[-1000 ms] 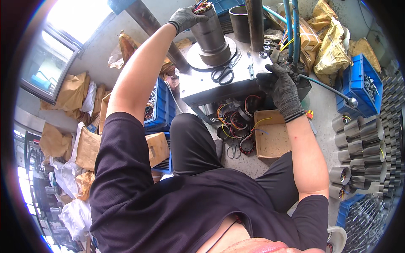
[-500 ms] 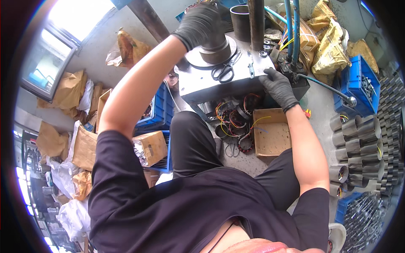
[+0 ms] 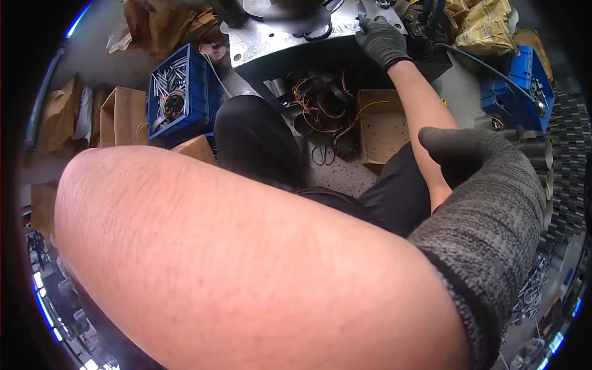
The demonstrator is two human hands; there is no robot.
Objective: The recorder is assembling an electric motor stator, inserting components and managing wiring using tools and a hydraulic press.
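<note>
Across the lower view, very close, stretches my bare left forearm, ending in my left hand [image 3: 487,179] in a dark grey knit glove at the right. One digit points left; the other fingers are hidden, so I cannot tell its grip or any contents. My right hand [image 3: 383,42], also gloved, rests on the right front of the metal worktable [image 3: 262,49] with fingers slightly apart. Its fingertips are beside a small greyish tool [image 3: 362,8]. On the tabletop, black-handled scissors [image 3: 319,32] lie partly behind a blurred dark cylindrical workpiece [image 3: 297,17].
Below the table lie wired coils [image 3: 324,102], another pair of scissors [image 3: 322,155] and an open cardboard box [image 3: 376,145]. A blue crate [image 3: 161,126] of metal rods stands left; another blue crate [image 3: 502,98] is right. Metal cylinders [image 3: 536,151] line the right side.
My left hand has left the workpiece on the table and come back close to the view, crossing to the right. My right hand stays at the table. The view has tilted downward.
</note>
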